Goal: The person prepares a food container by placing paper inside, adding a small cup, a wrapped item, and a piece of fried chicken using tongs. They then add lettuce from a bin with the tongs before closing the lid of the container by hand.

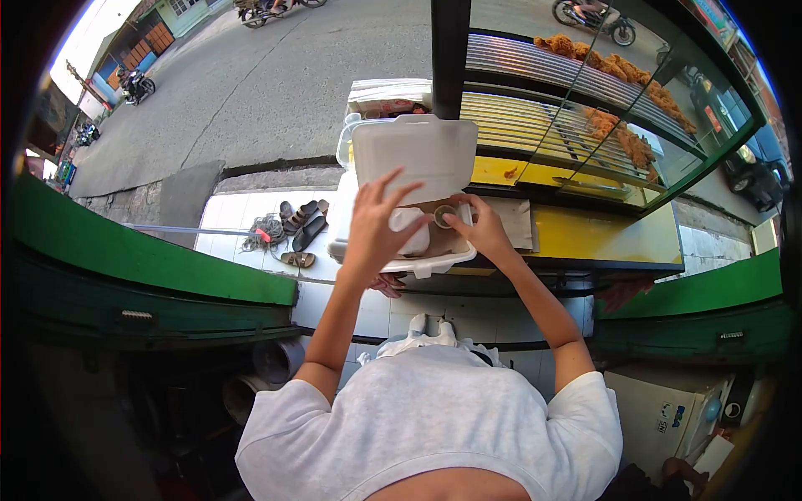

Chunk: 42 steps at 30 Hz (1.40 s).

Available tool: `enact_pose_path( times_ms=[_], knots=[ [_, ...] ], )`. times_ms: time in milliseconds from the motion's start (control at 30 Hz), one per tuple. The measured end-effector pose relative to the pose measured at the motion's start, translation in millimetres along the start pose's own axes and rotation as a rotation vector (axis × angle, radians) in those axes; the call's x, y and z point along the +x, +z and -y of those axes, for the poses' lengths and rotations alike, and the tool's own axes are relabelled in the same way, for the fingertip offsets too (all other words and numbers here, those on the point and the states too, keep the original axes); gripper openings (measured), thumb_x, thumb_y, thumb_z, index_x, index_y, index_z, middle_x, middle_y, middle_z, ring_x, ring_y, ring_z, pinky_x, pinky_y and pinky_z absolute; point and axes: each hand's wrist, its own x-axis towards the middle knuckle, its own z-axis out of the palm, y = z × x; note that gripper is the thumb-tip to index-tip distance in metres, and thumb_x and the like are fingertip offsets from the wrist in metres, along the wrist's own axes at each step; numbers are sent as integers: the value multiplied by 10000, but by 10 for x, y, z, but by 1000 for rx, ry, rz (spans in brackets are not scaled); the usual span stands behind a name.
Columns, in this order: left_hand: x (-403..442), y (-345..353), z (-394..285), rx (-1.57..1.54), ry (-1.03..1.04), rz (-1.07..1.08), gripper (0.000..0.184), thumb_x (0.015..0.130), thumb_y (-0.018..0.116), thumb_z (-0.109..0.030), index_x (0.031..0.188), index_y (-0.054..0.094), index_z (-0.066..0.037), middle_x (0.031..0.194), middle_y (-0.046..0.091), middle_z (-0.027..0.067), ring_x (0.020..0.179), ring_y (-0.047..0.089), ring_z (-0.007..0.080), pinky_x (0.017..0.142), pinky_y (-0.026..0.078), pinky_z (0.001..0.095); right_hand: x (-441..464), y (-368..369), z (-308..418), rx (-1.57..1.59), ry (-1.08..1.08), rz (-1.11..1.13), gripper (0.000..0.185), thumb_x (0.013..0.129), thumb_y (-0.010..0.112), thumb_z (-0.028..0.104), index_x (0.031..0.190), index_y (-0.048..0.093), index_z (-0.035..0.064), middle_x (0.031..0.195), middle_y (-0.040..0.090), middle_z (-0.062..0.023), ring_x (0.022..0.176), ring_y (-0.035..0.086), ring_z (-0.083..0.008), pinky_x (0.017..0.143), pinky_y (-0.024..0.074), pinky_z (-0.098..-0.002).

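Note:
An open white foam takeaway box sits on the counter in front of me, its lid raised at the back. Inside lies a rounded white bundle on a brownish base, partly covered by my left hand. That hand's fingers are spread over the box's left side, with the thumb reaching toward the middle. My right hand pinches a small round clear cup between thumb and forefinger, just above the box's right part. What the cup contains is hard to make out.
A glass display case with fried chicken stands at the right, above a yellow counter. Brown paper lies beside the box. Sandals and a mop are on the tiles at left. Motorcycles and a car are on the road.

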Motion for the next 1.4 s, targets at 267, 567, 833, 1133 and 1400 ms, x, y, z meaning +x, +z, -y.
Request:
enact_pose_path(
  times_ms=[267,567,833,1133,1400],
  knots=[
    [-352,579,1176,-1032,-522,-172,588,943,529,-265,1438,277,-71,1370,419,125,1277,374,198,1060,291,342,-22,-121,132,64,9,86,454,842,674,347,1114,584,-4,1033,649,-142,847,644,-215,716,501,-297],
    [-269,677,989,-1093,-472,-360,526,930,520,-88,1422,336,-88,945,570,-25,616,386,8,532,334,187,610,-1457,-98,-175,-464,-933,429,954,509,187,1339,370,58,1217,420,-151,1119,443,-241,859,470,-353],
    [-352,658,1206,-1067,-570,-415,513,922,546,-96,1401,367,-54,1153,563,25,806,512,34,683,429,185,863,-1619,-347,-47,-411,-950,392,939,537,194,1270,426,17,1094,432,-132,1041,462,-210,919,437,-352],
    [-400,696,1396,-977,-527,-420,516,919,545,-86,1396,362,-15,1252,513,65,1035,502,100,899,393,233,934,-1119,-67,125,-458,-709,401,901,604,184,1226,474,-12,1090,483,-110,1035,519,-194,946,452,-328],
    [-372,679,1321,-1040,-543,-443,512,918,530,-67,1388,349,18,1230,520,71,1044,496,101,916,378,233,1043,-544,282,100,-519,-584,385,894,589,116,1230,437,5,1174,447,-132,1076,501,-203,956,450,-331]
  ],
)
